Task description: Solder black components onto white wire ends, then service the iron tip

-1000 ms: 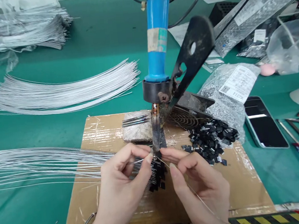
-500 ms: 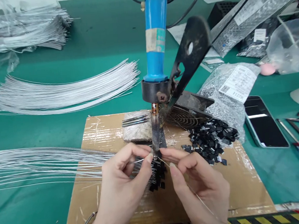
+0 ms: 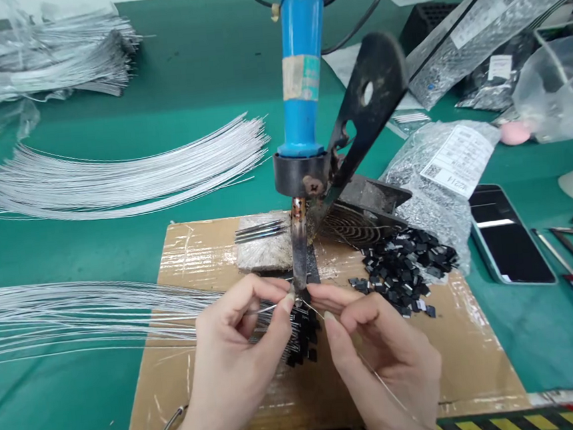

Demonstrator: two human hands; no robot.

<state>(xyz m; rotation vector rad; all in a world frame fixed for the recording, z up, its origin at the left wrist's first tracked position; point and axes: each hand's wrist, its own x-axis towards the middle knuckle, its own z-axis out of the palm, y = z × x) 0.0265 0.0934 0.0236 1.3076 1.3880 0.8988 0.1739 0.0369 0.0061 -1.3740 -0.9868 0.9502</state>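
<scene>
Here, the left hand (image 3: 245, 349) is pinching a grey wire (image 3: 268, 308) and the right hand (image 3: 386, 357) a fine strand (image 3: 314, 310), both near the tip (image 3: 299, 261) of a blue soldering iron (image 3: 302, 116).

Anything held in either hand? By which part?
Left hand: thin grey wire, pinched near its right end. Right hand: thin shiny silvery strand, pinched near its upper tip.

I read my dial from the soldering iron's tip (image 3: 299, 261): at nine o'clock, wires (image 3: 123, 293) run onto the cardboard (image 3: 161, 393); at ten, a wire bundle (image 3: 132, 175) lies on the table (image 3: 196, 102); at eleven, a pad (image 3: 264, 252) sits on the cardboard; at three, heaped pieces (image 3: 404, 268), then the phone (image 3: 512, 239).
</scene>
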